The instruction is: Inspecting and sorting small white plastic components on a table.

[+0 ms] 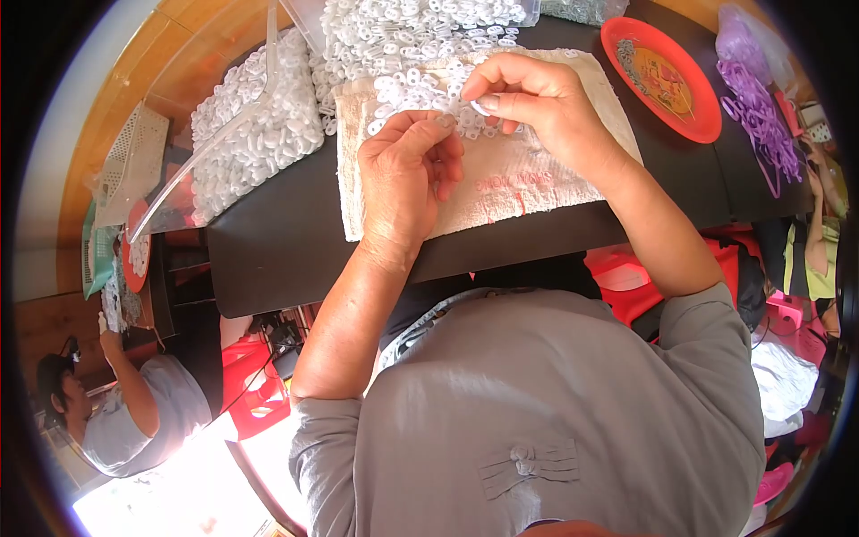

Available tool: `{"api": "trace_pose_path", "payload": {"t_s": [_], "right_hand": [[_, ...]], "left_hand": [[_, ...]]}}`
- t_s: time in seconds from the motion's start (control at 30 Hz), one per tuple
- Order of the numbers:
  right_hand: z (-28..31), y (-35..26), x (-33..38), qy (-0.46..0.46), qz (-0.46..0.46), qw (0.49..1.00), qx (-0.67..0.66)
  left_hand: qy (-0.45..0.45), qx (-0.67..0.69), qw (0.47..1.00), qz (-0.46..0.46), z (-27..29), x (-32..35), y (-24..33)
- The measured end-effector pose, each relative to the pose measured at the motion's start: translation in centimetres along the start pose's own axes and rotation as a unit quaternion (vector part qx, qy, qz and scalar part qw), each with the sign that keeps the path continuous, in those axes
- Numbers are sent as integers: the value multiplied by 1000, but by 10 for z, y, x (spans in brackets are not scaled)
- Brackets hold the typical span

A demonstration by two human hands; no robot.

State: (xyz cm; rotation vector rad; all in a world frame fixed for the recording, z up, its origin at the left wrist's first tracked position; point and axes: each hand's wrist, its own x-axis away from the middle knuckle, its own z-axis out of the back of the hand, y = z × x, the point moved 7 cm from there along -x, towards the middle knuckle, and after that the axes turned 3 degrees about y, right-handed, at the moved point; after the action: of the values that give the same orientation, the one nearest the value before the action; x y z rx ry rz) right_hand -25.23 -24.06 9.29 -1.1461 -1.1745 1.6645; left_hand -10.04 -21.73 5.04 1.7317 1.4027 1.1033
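Co-worker (148, 412) reaches out with one arm at eight o'clock, reckoned from the middle of a pale cloth (461, 210) spread on a dark bench (286, 259). Between eight and nine, a green packet (98, 255) shows too small for any print to be read. At nine o'clock, a clear-walled bin (271, 54) holds a heap of white pieces (255, 134).

Closer in, toward nine, the left hand (410, 161) bends over the cloth, thumb near its curled forefinger; whether they meet on anything cannot be told. Loose white ovals (420, 89) lie at half past ten, just beyond the fingertips. Red lettering (514, 182) crosses the cloth at five o'clock, the only clear writing in view; no brand can be made out. At half past one, the right hand (506, 100) pinches a small white piece (480, 108) between thumb and forefinger, directly above the pile.

Good handling likely calls for a light grip on the piece's edge, the left fingertips close in support, and both hands low so any drop lands on fabric.

At two o'clock sits a red plate (707, 121) bearing a grey coil (631, 67); toward three, purple strips (761, 116) hang together.
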Motion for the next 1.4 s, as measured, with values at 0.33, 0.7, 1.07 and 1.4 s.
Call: {"api": "trace_pose_path", "payload": {"t_s": [0.33, 0.7, 1.07, 1.4], "right_hand": [[-7, -4, 1, -25, 82, 991, 102], [-14, 2, 1, -38, 85, 987, 129], [-16, 0, 2, -25, 101, 984, 147], [3, -3, -3, -28, -10, 999, -12]], "left_hand": [[-9, -4, 1000, 4, -3, 1, 0], [-2, -15, 1000, 9, -3, 2, -2], [-7, -14, 1000, 3, -2, 0, -1], [1, -7, 1000, 1, -1, 1, 0]]}}
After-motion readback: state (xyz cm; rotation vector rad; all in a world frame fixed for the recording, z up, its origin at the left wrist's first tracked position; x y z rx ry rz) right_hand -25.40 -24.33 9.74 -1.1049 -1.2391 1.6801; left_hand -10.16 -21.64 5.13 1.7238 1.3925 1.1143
